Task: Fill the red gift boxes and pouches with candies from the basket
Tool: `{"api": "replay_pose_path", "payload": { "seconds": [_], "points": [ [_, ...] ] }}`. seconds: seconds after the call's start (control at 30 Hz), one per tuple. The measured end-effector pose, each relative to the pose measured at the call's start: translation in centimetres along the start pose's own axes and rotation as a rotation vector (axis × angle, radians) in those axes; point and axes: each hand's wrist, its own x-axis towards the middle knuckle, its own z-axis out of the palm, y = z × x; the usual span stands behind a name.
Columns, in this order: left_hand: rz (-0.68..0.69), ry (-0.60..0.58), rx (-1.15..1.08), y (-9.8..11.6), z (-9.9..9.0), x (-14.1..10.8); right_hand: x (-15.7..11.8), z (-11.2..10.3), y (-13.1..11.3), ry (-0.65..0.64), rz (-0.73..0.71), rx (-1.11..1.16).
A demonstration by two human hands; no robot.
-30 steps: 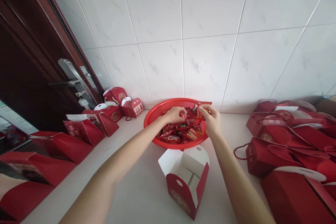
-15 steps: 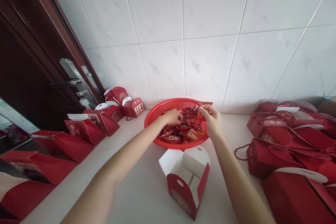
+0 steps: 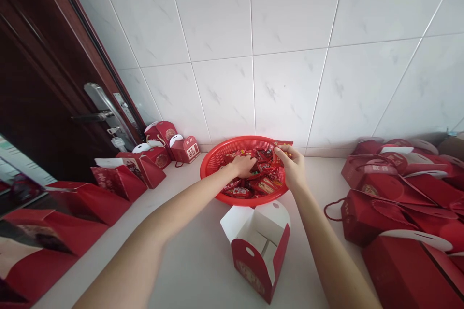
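A red plastic basket [image 3: 209, 160] filled with wrapped candies [image 3: 266, 184] stands against the wall. My left hand [image 3: 243, 166] reaches in over its left side, fingers stretched out and touching the candies, the tips partly lost among the wrappers. At the basket's right rim, my right hand [image 3: 294, 163] is closed, with red-and-gold wrapped candy [image 3: 279, 153] between thumb and fingers. In front of the basket sits an open red gift box [image 3: 253, 268], its flaps up and its white inside facing me.
Several red gift boxes [image 3: 389, 215] crowd the right side, some with cord handles. More red boxes [image 3: 90, 203] line the left, and a small one [image 3: 184, 149] stands near the wall. A dark door [image 3: 43, 58] with a metal handle [image 3: 103, 106] is at the left.
My left hand has shifted slightly right within the basket, and its fingers have gone from curled down to more stretched out. My right hand stays at the rim with its candy.
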Motion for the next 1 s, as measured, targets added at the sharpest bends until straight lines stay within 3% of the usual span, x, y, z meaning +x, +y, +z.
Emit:
{"api": "replay_pose_path", "payload": {
  "seconds": [0.47,0.63,0.77,1.0],
  "points": [
    [0.036,-0.094,-0.085,-0.7,0.1,1.0,-0.1,0.1,-0.3,-0.006,-0.014,-0.013],
    [0.043,-0.129,-0.218,-1.0,0.2,1.2,0.0,0.0,-0.1,-0.008,-0.02,-0.028],
    [0.061,-0.072,-0.453,-1.2,-0.1,1.2,0.0,0.0,0.0,-0.001,-0.031,-0.049],
    [0.084,0.152,-0.909,-1.9,-1.9,0.5,0.1,0.0,0.1,0.016,-0.046,-0.076]
  ]
}}
